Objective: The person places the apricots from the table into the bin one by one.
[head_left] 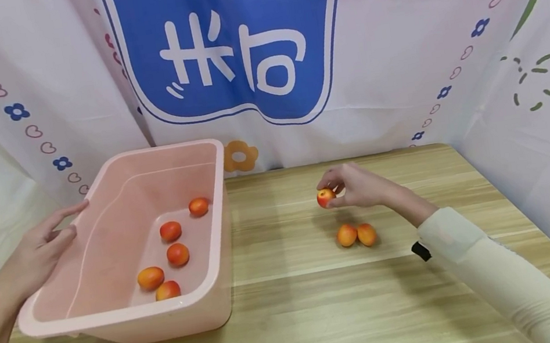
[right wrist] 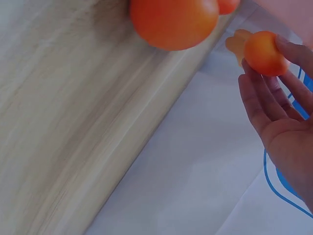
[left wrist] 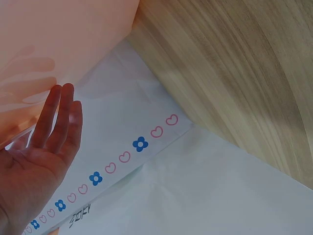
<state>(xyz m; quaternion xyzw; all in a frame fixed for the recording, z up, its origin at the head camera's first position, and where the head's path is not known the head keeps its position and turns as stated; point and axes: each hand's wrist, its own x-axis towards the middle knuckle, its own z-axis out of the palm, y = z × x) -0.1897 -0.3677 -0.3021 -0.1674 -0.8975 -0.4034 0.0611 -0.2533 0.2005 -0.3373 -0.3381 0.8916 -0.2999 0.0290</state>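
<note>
extends left hand (left wrist: 41,159) straight-fingered by pink tub (left wrist: 73,34), before heart-printed cloth (left wrist: 112,105) beyond edge and corner of bench (left wrist: 234,63).

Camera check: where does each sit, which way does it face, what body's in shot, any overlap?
Head: worn on the head, facing forward and down at the tub and table; left hand, right hand and sleeves show.
Left wrist: on that wrist, facing the tub, table and cloth; left hand shows, palm visible.
Right wrist: on that wrist, facing the held fruit, loose fruit and cloth; right hand shows.
Shared: head and right wrist both show the held fruit.
</note>
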